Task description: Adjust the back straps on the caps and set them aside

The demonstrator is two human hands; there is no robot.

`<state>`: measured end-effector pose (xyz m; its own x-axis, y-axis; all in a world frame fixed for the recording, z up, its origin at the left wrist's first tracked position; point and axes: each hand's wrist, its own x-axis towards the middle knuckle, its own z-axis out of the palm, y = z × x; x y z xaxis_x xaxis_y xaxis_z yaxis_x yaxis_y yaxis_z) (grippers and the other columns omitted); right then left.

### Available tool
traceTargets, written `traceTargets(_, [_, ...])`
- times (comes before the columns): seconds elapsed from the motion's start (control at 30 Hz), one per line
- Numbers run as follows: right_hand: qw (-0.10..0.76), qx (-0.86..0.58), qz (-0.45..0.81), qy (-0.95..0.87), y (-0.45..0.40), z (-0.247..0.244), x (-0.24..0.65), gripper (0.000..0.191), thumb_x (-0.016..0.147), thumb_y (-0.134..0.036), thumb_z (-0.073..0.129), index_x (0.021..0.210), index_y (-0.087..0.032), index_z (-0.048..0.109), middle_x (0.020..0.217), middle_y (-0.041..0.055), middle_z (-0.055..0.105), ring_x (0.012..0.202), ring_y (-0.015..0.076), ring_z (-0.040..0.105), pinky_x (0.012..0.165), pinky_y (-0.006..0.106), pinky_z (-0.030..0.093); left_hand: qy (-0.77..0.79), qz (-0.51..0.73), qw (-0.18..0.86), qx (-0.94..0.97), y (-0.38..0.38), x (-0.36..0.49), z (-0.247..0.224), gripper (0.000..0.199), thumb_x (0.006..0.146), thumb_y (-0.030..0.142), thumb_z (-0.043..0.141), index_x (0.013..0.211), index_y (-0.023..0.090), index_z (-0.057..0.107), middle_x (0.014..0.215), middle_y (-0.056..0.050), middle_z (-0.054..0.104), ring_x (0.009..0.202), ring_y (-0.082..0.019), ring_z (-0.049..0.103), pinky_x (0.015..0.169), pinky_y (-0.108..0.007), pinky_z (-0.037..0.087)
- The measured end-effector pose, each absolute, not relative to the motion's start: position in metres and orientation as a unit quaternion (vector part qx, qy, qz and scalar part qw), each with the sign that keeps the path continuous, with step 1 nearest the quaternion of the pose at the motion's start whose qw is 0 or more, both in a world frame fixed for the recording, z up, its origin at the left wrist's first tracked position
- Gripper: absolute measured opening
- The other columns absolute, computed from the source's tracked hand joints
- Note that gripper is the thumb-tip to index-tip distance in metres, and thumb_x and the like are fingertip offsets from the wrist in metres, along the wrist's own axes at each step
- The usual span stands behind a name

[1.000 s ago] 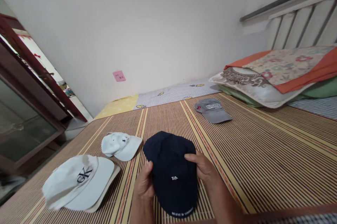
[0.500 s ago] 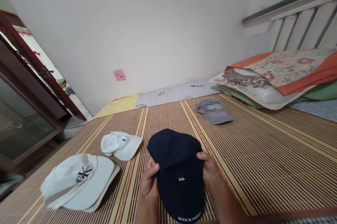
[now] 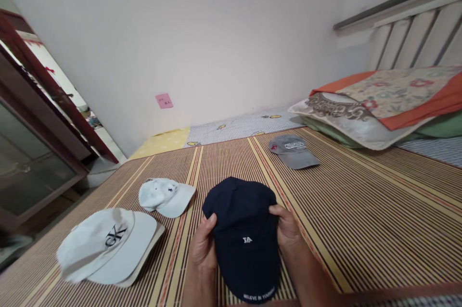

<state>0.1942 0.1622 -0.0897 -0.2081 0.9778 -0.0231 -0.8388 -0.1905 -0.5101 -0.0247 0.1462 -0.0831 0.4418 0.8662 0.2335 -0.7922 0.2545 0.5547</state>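
Observation:
A navy blue baseball cap is held between my two hands, its brim toward me with white lettering along the edge and a small white emblem on the front. My left hand grips its left side, thumb on top. On the opposite side, my right hand pinches the cap near where crown and brim meet. The fingers beneath the cap are hidden. To the left lie white caps stacked together, the upper white cap marked with black letters. Behind them is a smaller white cap.
A grey cap lies farther back on the striped bamboo mat. Pillows are piled at the right below a radiator. A pink note is on the wall, and a glass-fronted cabinet stands at the left.
The navy cap has shifted very slightly in my hands, and my left thumb sits a little higher on its side. The other caps stay where they were.

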Motion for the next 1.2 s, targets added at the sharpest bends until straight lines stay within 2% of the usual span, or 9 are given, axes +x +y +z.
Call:
traceTargets(0.1, [0.605, -0.169, 0.752, -0.199, 0.161, -0.088, 0.194, 0.024, 0.059, -0.022, 0.078, 0.081, -0.021, 0.085, 0.080, 0.0028, 0.085, 0.076, 0.0279, 0.082, 0.088, 0.040, 0.063, 0.015, 0.513, 0.794, 0.326, 0.148, -0.024, -0.083, 0.048, 0.108, 0.014, 0.034, 0.134, 0.029, 0.071, 0.145, -0.004, 0.063, 0.139, -0.020, 0.056, 0.130, -0.042, 0.013])
traceTargets(0.27, [0.593, -0.161, 0.760, -0.213, 0.161, -0.088, 0.194, 0.024, 0.061, -0.022, 0.077, 0.082, -0.019, 0.086, 0.078, 0.0044, 0.085, 0.082, 0.0330, 0.083, 0.098, 0.046, 0.061, -0.009, 0.506, 0.793, 0.340, 0.147, -0.021, -0.078, 0.048, 0.108, 0.014, 0.033, 0.136, 0.030, 0.069, 0.142, -0.003, 0.065, 0.137, -0.019, 0.057, 0.130, -0.039, 0.012])
traceTargets(0.43, [0.592, -0.161, 0.759, -0.219, 0.160, -0.085, 0.194, 0.026, 0.058, -0.022, 0.077, 0.083, -0.020, 0.086, 0.084, 0.0060, 0.085, 0.088, 0.0350, 0.082, 0.097, 0.049, 0.061, 0.011, 0.523, 0.788, 0.325, 0.149, -0.022, -0.084, 0.045, 0.107, 0.014, 0.038, 0.133, 0.030, 0.072, 0.137, -0.002, 0.070, 0.135, -0.018, 0.060, 0.130, -0.038, 0.016])
traceTargets(0.57, [0.593, -0.170, 0.756, -0.221, 0.159, -0.084, 0.192, 0.029, 0.058, -0.022, 0.080, 0.086, -0.018, 0.087, 0.090, 0.0082, 0.085, 0.081, 0.0319, 0.083, 0.090, 0.044, 0.064, 0.048, 0.536, 0.785, 0.308, 0.152, -0.025, -0.090, 0.041, 0.106, 0.015, 0.045, 0.131, 0.033, 0.072, 0.133, -0.002, 0.073, 0.134, -0.018, 0.061, 0.130, -0.038, 0.020])
traceTargets(0.7, [0.590, -0.176, 0.756, -0.223, 0.158, -0.084, 0.190, 0.033, 0.058, -0.020, 0.081, 0.090, -0.018, 0.087, 0.090, 0.0080, 0.085, 0.078, 0.0307, 0.083, 0.088, 0.043, 0.065, 0.071, 0.542, 0.783, 0.297, 0.152, -0.027, -0.091, 0.037, 0.104, 0.017, 0.050, 0.127, 0.031, 0.076, 0.129, -0.002, 0.076, 0.129, -0.020, 0.066, 0.127, -0.039, 0.029])
traceTargets(0.83, [0.589, -0.178, 0.756, -0.224, 0.158, -0.085, 0.189, 0.031, 0.060, -0.020, 0.080, 0.090, -0.018, 0.086, 0.094, 0.0086, 0.085, 0.085, 0.0323, 0.083, 0.096, 0.047, 0.061, 0.104, 0.572, 0.763, 0.282, 0.148, -0.023, -0.087, 0.033, 0.100, 0.015, 0.059, 0.120, 0.030, 0.080, 0.120, -0.003, 0.081, 0.124, -0.021, 0.070, 0.124, -0.038, 0.038])
traceTargets(0.93, [0.592, -0.181, 0.754, -0.220, 0.160, -0.088, 0.190, 0.023, 0.060, -0.020, 0.080, 0.082, -0.019, 0.086, 0.083, 0.0070, 0.085, 0.082, 0.0327, 0.083, 0.100, 0.049, 0.060, 0.159, 0.602, 0.736, 0.267, 0.144, -0.019, -0.081, 0.029, 0.094, 0.015, 0.068, 0.116, 0.028, 0.081, 0.115, -0.005, 0.082, 0.116, -0.024, 0.074, 0.118, -0.040, 0.046])
traceTargets(1.03, [0.593, -0.183, 0.754, -0.214, 0.162, -0.091, 0.191, 0.018, 0.060, -0.021, 0.079, 0.077, -0.020, 0.085, 0.071, 0.0050, 0.083, 0.072, 0.0312, 0.082, 0.097, 0.049, 0.061, 0.223, 0.625, 0.703, 0.256, 0.139, -0.013, -0.072, 0.029, 0.087, 0.019, 0.077, 0.115, 0.026, 0.081, 0.114, -0.007, 0.083, 0.108, -0.027, 0.078, 0.107, -0.042, 0.057])
traceTargets(1.2, [0.596, -0.181, 0.754, -0.208, 0.161, -0.087, 0.193, 0.016, 0.059, -0.019, 0.078, 0.074, -0.022, 0.084, 0.072, 0.0027, 0.084, 0.065, 0.0274, 0.080, 0.086, 0.043, 0.065, 0.271, 0.649, 0.663, 0.258, 0.134, 0.000, -0.056, 0.037, 0.072, 0.024, 0.091, 0.107, 0.021, 0.082, 0.108, -0.012, 0.084, 0.101, -0.031, 0.079, 0.095, -0.041, 0.064])
